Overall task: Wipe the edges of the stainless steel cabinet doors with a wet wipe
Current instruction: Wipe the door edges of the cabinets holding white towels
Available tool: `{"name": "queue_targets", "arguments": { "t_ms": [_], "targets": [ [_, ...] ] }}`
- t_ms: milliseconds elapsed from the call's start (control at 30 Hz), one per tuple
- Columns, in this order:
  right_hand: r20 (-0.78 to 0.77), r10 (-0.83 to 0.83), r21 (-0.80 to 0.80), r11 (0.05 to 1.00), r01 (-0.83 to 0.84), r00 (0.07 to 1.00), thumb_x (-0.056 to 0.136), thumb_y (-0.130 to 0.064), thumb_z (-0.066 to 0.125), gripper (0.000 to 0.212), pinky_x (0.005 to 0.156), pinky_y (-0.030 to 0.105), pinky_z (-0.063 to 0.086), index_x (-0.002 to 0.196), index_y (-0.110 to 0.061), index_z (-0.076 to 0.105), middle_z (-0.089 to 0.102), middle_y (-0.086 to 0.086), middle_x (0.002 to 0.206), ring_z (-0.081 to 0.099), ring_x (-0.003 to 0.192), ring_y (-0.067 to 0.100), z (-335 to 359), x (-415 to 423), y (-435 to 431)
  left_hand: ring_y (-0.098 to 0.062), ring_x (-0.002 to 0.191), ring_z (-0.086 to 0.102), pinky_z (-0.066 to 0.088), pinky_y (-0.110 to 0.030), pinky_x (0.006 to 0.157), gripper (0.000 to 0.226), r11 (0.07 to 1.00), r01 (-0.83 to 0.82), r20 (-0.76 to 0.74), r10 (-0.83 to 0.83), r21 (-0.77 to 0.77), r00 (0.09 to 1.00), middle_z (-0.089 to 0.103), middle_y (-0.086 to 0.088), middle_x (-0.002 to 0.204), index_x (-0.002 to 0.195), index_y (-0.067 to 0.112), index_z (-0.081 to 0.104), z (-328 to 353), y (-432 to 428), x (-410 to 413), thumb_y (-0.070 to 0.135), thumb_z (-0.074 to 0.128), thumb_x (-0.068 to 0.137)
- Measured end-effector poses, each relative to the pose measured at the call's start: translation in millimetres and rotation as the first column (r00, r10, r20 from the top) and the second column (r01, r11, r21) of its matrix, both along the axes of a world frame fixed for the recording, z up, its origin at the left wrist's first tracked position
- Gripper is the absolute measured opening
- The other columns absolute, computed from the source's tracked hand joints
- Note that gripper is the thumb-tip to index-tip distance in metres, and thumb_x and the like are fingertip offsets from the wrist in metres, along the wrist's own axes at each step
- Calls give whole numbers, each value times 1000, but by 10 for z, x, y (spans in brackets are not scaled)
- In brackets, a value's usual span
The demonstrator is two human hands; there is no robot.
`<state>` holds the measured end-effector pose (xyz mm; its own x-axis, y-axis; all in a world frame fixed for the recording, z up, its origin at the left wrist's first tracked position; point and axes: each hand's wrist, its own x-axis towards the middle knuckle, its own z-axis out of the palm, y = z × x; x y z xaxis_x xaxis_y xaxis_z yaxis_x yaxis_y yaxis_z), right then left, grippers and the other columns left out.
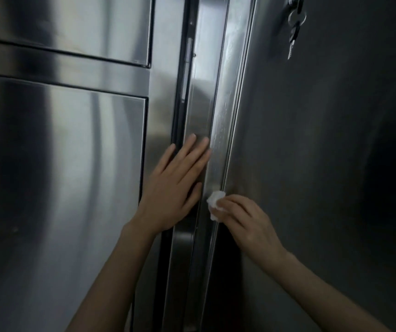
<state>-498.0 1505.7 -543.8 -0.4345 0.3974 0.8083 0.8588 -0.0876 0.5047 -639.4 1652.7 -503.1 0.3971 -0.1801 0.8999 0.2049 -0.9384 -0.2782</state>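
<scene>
Wet wipe [216,204], bunched into a small white wad, is pinched in the curled fingertips of the right hand [248,222] and pressed against the long edge [228,111] of the right door [323,144], at the corner where that edge meets the door's face. The left hand [175,188] lies just beside it, open and flat, fingers straight and slightly spread, palm on the narrow steel strip [200,97] next to the edge, with nothing in its grip; its fingertips point up and to the right, and the outermost ones reach the border of the edge. Both forearms are bare and come up from the bottom of the view. Brushed stainless steel fills everything around: an upper left door [72,22] and a lower left door [63,183] with a horizontal band between them, then a dark vertical gap [182,97], then the strip, the edge and the broad right door, which sits in dim light. A bunch of keys [294,27] hangs from a lock at the top of the right door. The edge runs top to bottom, leaning a little to the right towards the top in this wide view, and carries pale streaky smears above the wipe. The wipe itself is too crumpled to show a long axis.
</scene>
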Motion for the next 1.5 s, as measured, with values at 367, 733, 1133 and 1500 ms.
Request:
{"name": "queue_targets", "arguments": {
  "t_ms": [367, 733, 1133, 1500],
  "targets": [
    [-83, 0, 22, 1000, 2, 997, 90, -3, 65, 21, 77, 40, 50, 111, -1, 70, 68, 10, 110, 57, 100, 27, -276, 27, 56, -23, 149, 17, 13, -41, 121, 57, 999, -21, -71, 23, 32, 997, 25, -9, 158, 150, 6, 31, -406, 154, -176, 17, 42, 95],
    [-61, 44, -7, 999, -45, 997, 89, -1, 66, 20, 82, 36, 50, 108, 3, 68, 68, 14, 107, 58, 96, 28, -238, 18, 67, -25, 149, 16, 10, -41, 122, 60, 1000, 8, -55, -10, -28, 998, 25, -11, 158, 149, 3, 32, -441, 97, -143, 13, 48, 93],
    [-196, 148, 80, 988, -135, 969, 94, -1, 59, 13, 81, 39, 51, 98, 4, 70, 69, 15, 104, 61, 98, 28, -619, -96, 246, -32, 148, 13, 8, -44, 121, 74, 993, -85, -112, 76, -81, 991, 23, -18, 158, 150, 0, 28, -436, -35, -154, 27, 62, 90],
    [-225, 157, -121, 975, -188, 962, 95, -4, 51, 25, 79, 31, 54, 88, 1, 74, 72, 12, 94, 67, 90, 23, -1426, -165, 123, -35, 147, 12, 2, -39, 121, 70, 989, -103, -81, 95, -105, 992, 23, -22, 157, 149, -2, 26, -457, -70, -116, 25, 58, 93]
  ]
}}
